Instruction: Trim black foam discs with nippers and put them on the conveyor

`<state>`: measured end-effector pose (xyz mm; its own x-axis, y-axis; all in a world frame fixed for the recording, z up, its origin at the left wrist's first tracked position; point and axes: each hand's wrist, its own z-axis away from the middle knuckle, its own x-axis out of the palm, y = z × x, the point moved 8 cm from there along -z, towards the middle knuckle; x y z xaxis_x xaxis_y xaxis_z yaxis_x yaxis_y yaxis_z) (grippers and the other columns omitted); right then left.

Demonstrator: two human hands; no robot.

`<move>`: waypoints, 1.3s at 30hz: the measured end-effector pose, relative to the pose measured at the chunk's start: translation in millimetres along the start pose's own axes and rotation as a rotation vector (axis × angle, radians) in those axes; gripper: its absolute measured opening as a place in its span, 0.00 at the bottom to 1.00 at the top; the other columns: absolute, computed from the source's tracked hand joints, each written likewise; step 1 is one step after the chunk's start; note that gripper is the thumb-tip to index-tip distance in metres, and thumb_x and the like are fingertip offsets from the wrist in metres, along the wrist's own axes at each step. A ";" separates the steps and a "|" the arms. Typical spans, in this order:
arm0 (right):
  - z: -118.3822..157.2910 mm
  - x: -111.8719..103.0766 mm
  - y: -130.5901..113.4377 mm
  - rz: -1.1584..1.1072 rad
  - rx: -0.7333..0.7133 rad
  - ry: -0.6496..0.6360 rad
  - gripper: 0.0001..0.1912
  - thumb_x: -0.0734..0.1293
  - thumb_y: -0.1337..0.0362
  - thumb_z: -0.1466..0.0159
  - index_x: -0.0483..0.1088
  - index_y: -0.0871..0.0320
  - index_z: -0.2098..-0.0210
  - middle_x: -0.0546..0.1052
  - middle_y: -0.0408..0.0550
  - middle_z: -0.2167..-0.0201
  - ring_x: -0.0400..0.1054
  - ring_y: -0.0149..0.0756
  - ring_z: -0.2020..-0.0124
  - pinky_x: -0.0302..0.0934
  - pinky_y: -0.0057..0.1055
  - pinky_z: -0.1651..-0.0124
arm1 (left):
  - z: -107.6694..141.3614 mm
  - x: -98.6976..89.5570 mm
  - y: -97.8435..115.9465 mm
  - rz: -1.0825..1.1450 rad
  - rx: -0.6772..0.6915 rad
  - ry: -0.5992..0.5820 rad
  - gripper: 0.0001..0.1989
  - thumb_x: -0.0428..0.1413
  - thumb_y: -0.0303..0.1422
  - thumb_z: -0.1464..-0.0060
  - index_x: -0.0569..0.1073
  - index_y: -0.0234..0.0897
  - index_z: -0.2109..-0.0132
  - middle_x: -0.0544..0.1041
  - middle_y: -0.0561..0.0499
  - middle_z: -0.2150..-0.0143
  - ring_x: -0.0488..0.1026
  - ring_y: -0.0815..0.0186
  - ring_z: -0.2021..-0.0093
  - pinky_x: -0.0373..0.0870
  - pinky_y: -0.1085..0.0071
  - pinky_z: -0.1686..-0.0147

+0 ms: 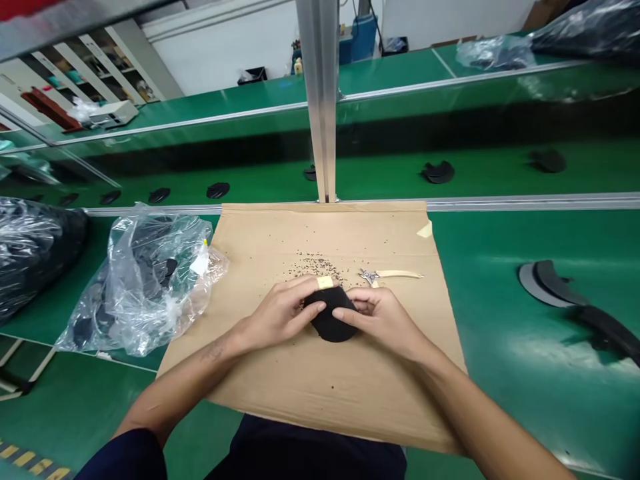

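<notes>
- Black rubber piece sits on the cardboard sheet, near its middle, and I have it held between both hands
- my left hand grips its left edge, fingers curled over the top; one fingertip wears a band of yellowish tape
- my right hand pinches the right edge, thumb reaching in across the piece, fingers clenched on it
- just beyond the hands I see a scatter of small dark crumbs on the cardboard
- a pair of small nippers with pale handles lies just past my right hand, not touched
- the cardboard lies on a green tabletop
- to my left a clear plastic bag holding dark pieces overlaps the cardboard's edge; a second, darker bag lies further left
- to my right, well apart, curved black parts rest on the green surface
- behind the cardboard a conveyor belt carries several separate black pieces
- an aluminium post rises at the cardboard's far edge
</notes>
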<state>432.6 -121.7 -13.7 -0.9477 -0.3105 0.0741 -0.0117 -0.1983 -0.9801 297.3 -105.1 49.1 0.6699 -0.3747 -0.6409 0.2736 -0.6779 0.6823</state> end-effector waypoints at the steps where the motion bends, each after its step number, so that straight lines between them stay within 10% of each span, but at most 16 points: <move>1: 0.0 0.5 1.0 0.003 0.002 -0.004 0.22 0.74 0.44 0.43 0.75 0.59 0.71 0.75 0.44 0.73 0.69 0.35 0.69 0.66 0.32 0.67 | 0.7 2.1 1.7 -0.009 0.027 -0.003 0.14 0.53 0.29 0.33 0.73 0.36 0.42 0.80 0.46 0.54 0.78 0.65 0.57 0.78 0.69 0.57; 16: 0.1 -6.5 -7.5 0.224 -0.069 0.077 0.27 0.70 0.42 0.38 0.65 0.57 0.79 0.62 0.39 0.80 0.55 0.29 0.76 0.54 0.28 0.74 | 7.0 16.4 -3.5 -0.055 0.189 0.089 0.18 0.52 0.27 0.32 0.70 0.34 0.38 0.78 0.40 0.45 0.77 0.60 0.44 0.79 0.62 0.45; 19: -1.7 -10.7 -15.4 0.313 -0.114 0.115 0.25 0.68 0.42 0.37 0.72 0.57 0.75 0.71 0.44 0.77 0.65 0.34 0.73 0.62 0.30 0.70 | 4.3 10.6 -8.7 -0.010 0.154 0.171 0.16 0.53 0.34 0.32 0.72 0.32 0.41 0.79 0.40 0.48 0.78 0.60 0.49 0.79 0.63 0.49; 25: 1.2 -10.5 -40.5 0.526 -0.427 0.156 0.13 0.69 0.51 0.34 0.81 0.51 0.61 0.82 0.48 0.65 0.77 0.40 0.66 0.72 0.32 0.61 | 3.9 8.2 -41.8 0.180 -0.117 0.229 0.23 0.56 0.49 0.36 0.80 0.31 0.53 0.74 0.50 0.71 0.69 0.71 0.73 0.71 0.75 0.71; 32: 18.3 1.7 -54.2 0.627 -0.822 0.164 0.10 0.69 0.66 0.34 0.78 0.47 0.55 0.82 0.45 0.63 0.78 0.39 0.65 0.74 0.30 0.66 | 2.0 10.4 -38.3 0.234 -0.026 0.207 0.23 0.61 0.49 0.41 0.82 0.32 0.53 0.80 0.42 0.62 0.78 0.64 0.61 0.78 0.68 0.59; 39: 19.3 7.7 -54.6 0.660 -0.789 0.199 0.18 0.69 0.73 0.35 0.78 0.47 0.50 0.82 0.46 0.60 0.79 0.39 0.62 0.76 0.34 0.61 | 4.9 6.6 -28.2 0.171 0.025 0.232 0.18 0.59 0.43 0.37 0.80 0.31 0.53 0.82 0.41 0.59 0.79 0.63 0.58 0.81 0.67 0.57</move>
<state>432.1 -131.2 43.9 -0.8761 0.0364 -0.4807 0.3899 0.6400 -0.6621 290.6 -91.5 23.9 0.8455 -0.3324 -0.4180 0.1280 -0.6337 0.7629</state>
